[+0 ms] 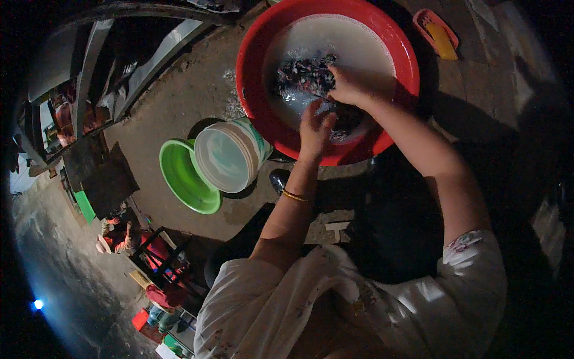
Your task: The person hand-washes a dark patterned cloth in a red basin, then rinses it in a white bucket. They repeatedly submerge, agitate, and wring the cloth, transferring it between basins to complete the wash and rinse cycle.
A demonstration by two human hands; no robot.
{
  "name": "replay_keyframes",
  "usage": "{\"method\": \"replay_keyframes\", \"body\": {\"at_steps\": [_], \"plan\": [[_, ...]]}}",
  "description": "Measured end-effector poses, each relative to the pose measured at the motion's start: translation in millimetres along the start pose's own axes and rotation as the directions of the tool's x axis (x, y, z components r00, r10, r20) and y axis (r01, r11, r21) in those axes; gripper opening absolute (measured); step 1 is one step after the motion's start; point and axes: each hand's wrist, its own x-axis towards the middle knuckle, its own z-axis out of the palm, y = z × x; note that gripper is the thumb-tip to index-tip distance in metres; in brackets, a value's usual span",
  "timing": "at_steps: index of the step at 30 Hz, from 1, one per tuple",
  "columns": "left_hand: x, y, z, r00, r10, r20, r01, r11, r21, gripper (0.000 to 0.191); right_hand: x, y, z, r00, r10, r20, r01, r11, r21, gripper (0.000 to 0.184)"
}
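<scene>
Before me stands a large red plastic basin [251, 89] holding cloudy, greyish water. A wet, dark patterned cloth [305, 74] lies bunched in the water, partly under the surface. My right hand [347, 87] grips the cloth's right edge between thumb and fingers. Lower in the basin, my left hand [317, 128] is held with its fingers apart, just above the water and close to the cloth. Nothing shows in its grasp. A gold-coloured bangle [294, 196] circles my left wrist. Part of the cloth below my right forearm is in shadow.
Left of the basin stand a pale plastic bucket [226, 159] and a green basin [172, 179]. A scrub brush and yellow bar in a pink dish [437, 36] lie at upper right. A seated person in a hat [104, 244] is at far left, near a wooden chair [166, 256].
</scene>
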Motion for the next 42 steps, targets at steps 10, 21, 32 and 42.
{"method": "replay_keyframes", "body": {"at_steps": [10, 21, 32, 42], "plan": [[69, -48, -60, 0.902, -0.259, 0.345, 0.422, 0.358, -0.833, 0.052, -6, -53, -39, 0.981, -0.082, 0.174, 0.081, 0.997, 0.011, 0.051], [57, -3, -30, 0.856, 0.434, 0.280, 0.316, -0.011, -0.949, 0.069, -85, -131, -73, 0.618, -0.701, 0.356, 0.681, 0.703, 0.203, 0.043], [52, 13, -20, 0.929, 0.233, 0.287, 0.299, -0.015, -0.954, 0.074, -102, -119, -23, 0.510, -0.823, -0.250, 0.714, 0.567, -0.410, 0.043], [49, 24, -15, 0.980, -0.198, -0.003, 0.078, 0.399, -0.914, 0.062, -76, -140, -46, 0.728, -0.643, -0.237, 0.593, 0.765, -0.252, 0.027]]}}
